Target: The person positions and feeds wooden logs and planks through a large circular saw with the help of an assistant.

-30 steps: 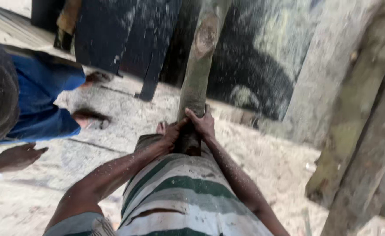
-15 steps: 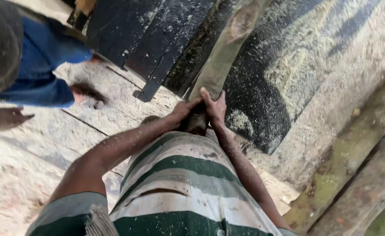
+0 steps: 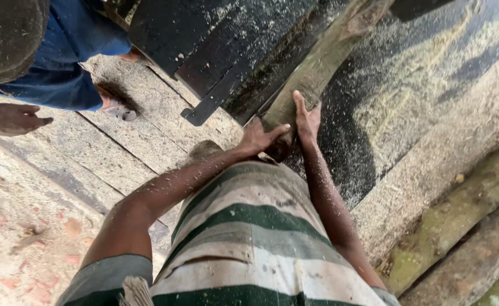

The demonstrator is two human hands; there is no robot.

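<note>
A long grey-brown log (image 3: 323, 59) lies on a dark, sawdust-covered machine bed (image 3: 408, 85), running away from me to the upper right. My left hand (image 3: 261, 136) grips the near end of the log from the left side. My right hand (image 3: 307, 118) lies flat along the log's top, fingers stretched forward. Both forearms are dusted with sawdust. My green and white striped shirt (image 3: 249, 238) fills the lower middle of the view.
Another person in blue clothes (image 3: 62, 62) stands at the upper left, one hand (image 3: 11, 118) held out and a sandalled foot (image 3: 116, 107) on the dusty concrete floor. Black metal panels (image 3: 204, 39) stand ahead. Mossy logs (image 3: 459, 226) lie at the right.
The view has tilted and moved closer to the log. My right hand has slid forward along the log's top. The other person now sits further toward the upper left.
</note>
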